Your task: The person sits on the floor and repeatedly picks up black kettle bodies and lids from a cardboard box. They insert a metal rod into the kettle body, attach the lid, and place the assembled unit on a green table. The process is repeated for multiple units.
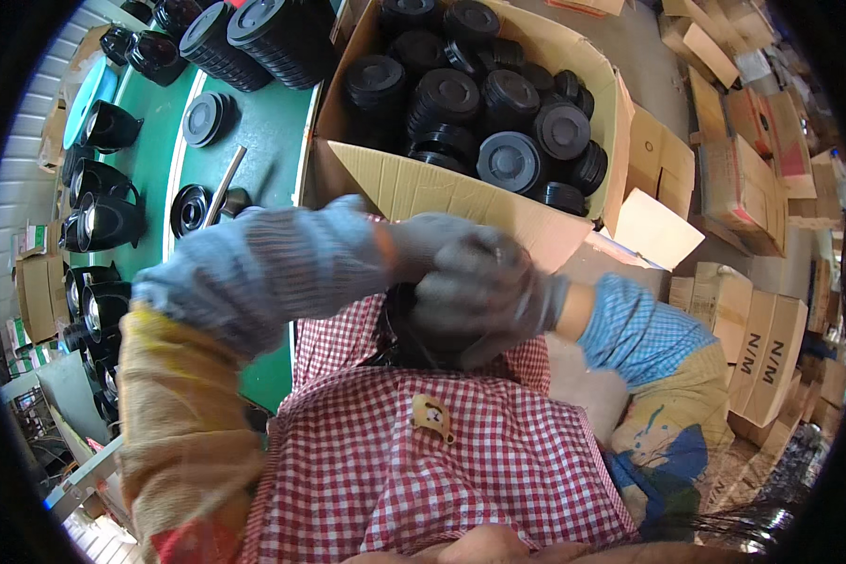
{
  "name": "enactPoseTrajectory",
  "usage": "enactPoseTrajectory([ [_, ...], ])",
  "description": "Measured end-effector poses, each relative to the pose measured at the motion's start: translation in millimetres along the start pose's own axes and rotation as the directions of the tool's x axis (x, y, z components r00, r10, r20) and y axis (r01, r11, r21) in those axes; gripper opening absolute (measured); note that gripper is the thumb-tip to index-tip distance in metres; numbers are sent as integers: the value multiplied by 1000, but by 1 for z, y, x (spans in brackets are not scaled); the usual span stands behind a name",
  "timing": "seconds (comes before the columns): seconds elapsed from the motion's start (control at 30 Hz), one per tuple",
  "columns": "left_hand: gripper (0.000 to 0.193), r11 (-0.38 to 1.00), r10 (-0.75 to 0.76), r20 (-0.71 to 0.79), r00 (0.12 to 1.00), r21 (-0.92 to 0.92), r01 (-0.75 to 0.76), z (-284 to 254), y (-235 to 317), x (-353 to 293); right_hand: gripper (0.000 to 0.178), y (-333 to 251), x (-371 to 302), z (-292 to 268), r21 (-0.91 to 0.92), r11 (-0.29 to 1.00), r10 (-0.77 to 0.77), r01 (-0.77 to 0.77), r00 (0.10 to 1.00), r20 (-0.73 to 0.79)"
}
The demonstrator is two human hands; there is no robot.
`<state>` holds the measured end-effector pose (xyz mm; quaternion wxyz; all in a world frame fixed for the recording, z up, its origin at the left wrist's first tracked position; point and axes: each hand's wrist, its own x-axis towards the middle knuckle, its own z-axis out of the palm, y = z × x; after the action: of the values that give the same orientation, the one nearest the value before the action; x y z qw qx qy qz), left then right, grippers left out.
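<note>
A glossy black object (406, 329) is between the person's gloved hands, just in front of the chest and over the red-and-white checked apron (442, 479). The fingers and motion blur hide most of it, so its long axis and the way it points cannot be told; its visible part shows to the left of and below the right hand. The left hand (428, 242) reaches in from the left at the object's far side, fingers hidden; whether it grips cannot be told. The right hand (484, 296) lies across the object with fingers bent, partly overlapping the left; how firmly it holds is unclear. Beyond the hands stands an open carton (461, 202) filled with black round parts (510, 162), some lying flat, others tipped on edge. To its left, a green table (263, 132) bears leaning stacks of black discs (277, 42), a slanting metal rod (224, 185) and, along its far left side, black pots (113, 222). Brown cartons (761, 348) stand at the right.
</note>
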<state>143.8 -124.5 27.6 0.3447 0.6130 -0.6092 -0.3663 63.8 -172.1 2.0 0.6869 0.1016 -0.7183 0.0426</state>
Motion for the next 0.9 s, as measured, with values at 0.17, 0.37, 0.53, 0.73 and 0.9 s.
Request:
enactPoseTrajectory([
  [0.17, 40, 879, -413, 56, 909, -238, 414, 33, -15, 14, 57, -72, 64, 43, -781, -395, 758, -483, 309, -574],
  [0.37, 33, 886, -464, 165, 870, 85, 456, -13, 38, 33, 61, -75, 63, 52, -783, -408, 648, -470, 455, -611],
  [0.53, 39, 757, -343, -29, 939, -601, 258, 37, -31, -30, 61, -104, 40, 27, -747, -240, 797, -620, 313, -516],
  [0.73, 41, 910, -391, 103, 915, 193, 367, 14, 14, 33, 58, -27, 59, 67, -671, -620, 654, -406, 206, -728],
  [0.9, 38, 815, -552, 210, 807, -67, 575, -3, 14, 24, 67, -78, 69, 53, -670, -531, 425, -519, 521, -740],
])
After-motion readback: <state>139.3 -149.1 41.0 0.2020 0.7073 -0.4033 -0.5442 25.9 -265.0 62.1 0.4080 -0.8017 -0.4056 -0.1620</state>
